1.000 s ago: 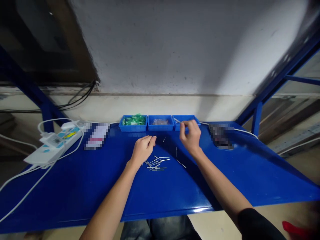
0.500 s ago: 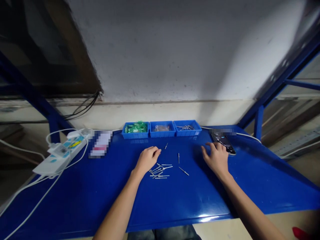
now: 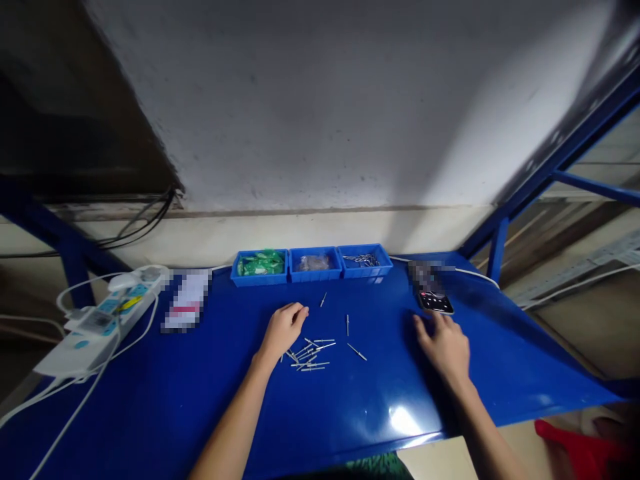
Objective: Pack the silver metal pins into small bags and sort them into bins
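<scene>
Centrally, a loose pile of rivets (image 3: 311, 357) lies on the blue desk (image 3: 140, 413), just beside the left hand (image 3: 285, 328). That hand is curled narrow on the desk; whether its fingers hold anything cannot be told. Three single rivets (image 3: 357, 352) lie apart, between the two hands. The right hand (image 3: 445, 343) is loosely spread, its thumb apart from the bent fingers, with nothing visible in it, close to the near end of a phone (image 3: 435, 299). Beyond, three blue bins (image 3: 367, 271) stand in a row: green packets, clear packets, metal rivets. Far left sits a white power strip (image 3: 75, 350).
</scene>
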Available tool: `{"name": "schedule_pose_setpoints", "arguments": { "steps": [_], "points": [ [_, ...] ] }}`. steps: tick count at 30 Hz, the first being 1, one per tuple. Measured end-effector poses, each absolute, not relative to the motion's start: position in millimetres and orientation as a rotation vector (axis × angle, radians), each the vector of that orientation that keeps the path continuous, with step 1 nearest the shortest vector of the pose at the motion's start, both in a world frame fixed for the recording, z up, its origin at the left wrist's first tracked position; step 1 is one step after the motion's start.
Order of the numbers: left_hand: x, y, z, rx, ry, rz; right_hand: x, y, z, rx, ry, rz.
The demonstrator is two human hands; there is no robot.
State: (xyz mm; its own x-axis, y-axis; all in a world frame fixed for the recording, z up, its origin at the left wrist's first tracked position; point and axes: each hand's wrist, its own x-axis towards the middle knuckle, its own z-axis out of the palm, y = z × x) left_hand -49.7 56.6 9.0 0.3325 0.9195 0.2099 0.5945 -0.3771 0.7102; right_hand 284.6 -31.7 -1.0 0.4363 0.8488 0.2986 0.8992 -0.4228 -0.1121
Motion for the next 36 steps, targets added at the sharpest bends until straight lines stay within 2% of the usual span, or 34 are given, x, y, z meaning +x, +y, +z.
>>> {"name": "schedule_pose_setpoints", "arguments": {
  "steps": [3,7,14,22,26,30,36],
  "points": [
    [-50.2,57.6,7.7,2.062,1.343,0.819,308.4,-26.3,6.2,-2.610,-1.280,-0.268],
    [-51.2,57.6,6.9,2.060,1.360,0.792,317.7,-18.0,8.3,-2.656,-1.284,-0.174],
    [-49.9,59.0,7.8,2.039,1.364,0.765,311.5,-9.7,2.4,-2.717,-1.231,-0.199],
    [-74.4,42.0,33.5,2.119,1.151,0.441,313.6,-14.0,0.9,-2.616,-1.106,-0.105],
    [-82.2,29.3,29.4,2.199,1.203,0.411,303.5,-16.8,0.2,-2.595,-1.098,-0.062],
    [-77.5,31.2,23.3,2.173,1.265,0.435,251.9,-13.0,1.7,-2.290,-1.231,0.095],
    [-92.7,30.8,29.0,2.110,1.202,0.426,133.8,17.7,21.4,-1.495,-1.924,0.337]
  ]
}}
